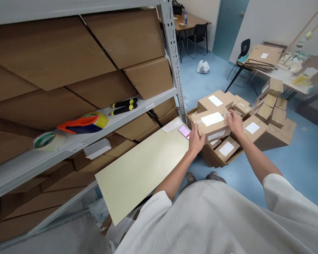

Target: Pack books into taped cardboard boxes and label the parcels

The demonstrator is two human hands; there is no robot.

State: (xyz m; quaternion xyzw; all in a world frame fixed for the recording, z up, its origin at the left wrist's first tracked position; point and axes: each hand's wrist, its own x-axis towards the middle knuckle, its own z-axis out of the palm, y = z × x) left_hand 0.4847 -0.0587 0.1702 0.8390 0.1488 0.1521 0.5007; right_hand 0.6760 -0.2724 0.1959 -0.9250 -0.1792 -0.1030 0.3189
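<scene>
A taped cardboard box (pixel 219 126) with white labels on its top and front side is gripped between my two hands. My left hand (pixel 196 140) presses on its left end, and my right hand (pixel 234 122) holds the right end. Below it stands a large open carton (pixel 208 157) filled with smaller boxes, among them a labelled box (pixel 227 149). Whether the held box rests on those beneath is not clear. Close behind it sits another labelled box (pixel 205 102). A phone with a lit screen (pixel 184 132) lies near my left hand on a pale board (pixel 137 173).
On the left, a metal shelf (pixel 137 112) holds cardboard boxes, a tape dispenser (pixel 83 123), a tape roll (pixel 49 140) and two black-and-yellow cutters (pixel 124 106). More small boxes (pixel 274 102) are piled at right. Behind them, a table (pixel 283 77) bears flattened cardboard (pixel 265 56). A white bag (pixel 202 67) lies on the floor.
</scene>
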